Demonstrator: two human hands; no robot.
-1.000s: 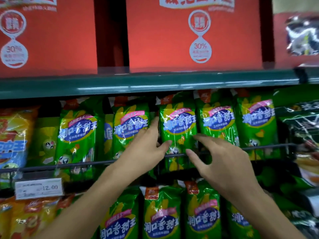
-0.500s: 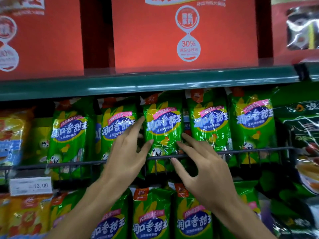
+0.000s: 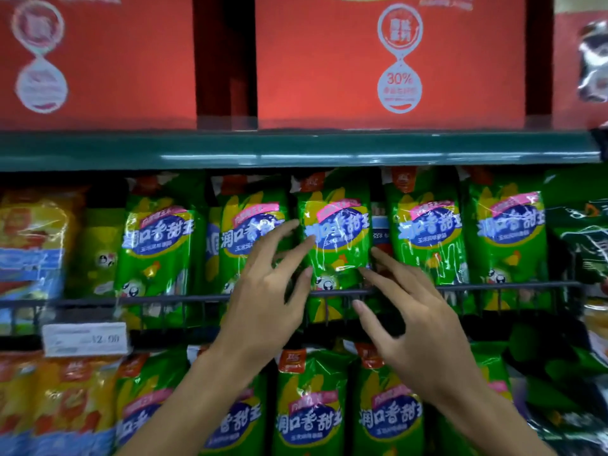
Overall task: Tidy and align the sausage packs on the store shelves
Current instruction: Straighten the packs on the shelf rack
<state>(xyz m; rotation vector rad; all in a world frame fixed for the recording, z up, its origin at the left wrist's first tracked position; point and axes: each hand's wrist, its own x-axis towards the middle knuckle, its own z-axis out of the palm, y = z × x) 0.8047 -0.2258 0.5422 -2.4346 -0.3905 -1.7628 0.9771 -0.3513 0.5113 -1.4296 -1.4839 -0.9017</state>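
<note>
Both our hands were up at the middle shelf: our left hand [image 3: 263, 291] had its fingers spread and nearly straight, the tips touching the left edge of the centre pack [image 3: 334, 245], while our right hand [image 3: 418, 327] reached in with fingers spread and loose, the tips at that pack's lower right corner. Neither hand was curled round it. That pack stood upright behind the wire rail [image 3: 493, 286], third in a row of five green packs [image 3: 427, 232]; we saw a narrow gap to its right, with a blue and red pack [image 3: 381, 232] showing behind. Yellow packs [image 3: 33, 238] filled the left end of the same shelf, and dark green bags [image 3: 582, 245] the right end. Below, another row of green packs [image 3: 309, 409] stood with orange packs [image 3: 59, 406] beside them on the left. A white price tag [image 3: 85, 339] hung on the rail at lower left; we could make out 12.00. Above, on the green shelf edge [image 3: 296, 149], sat red cartons [image 3: 329, 60] printed with a 30% mark.
</note>
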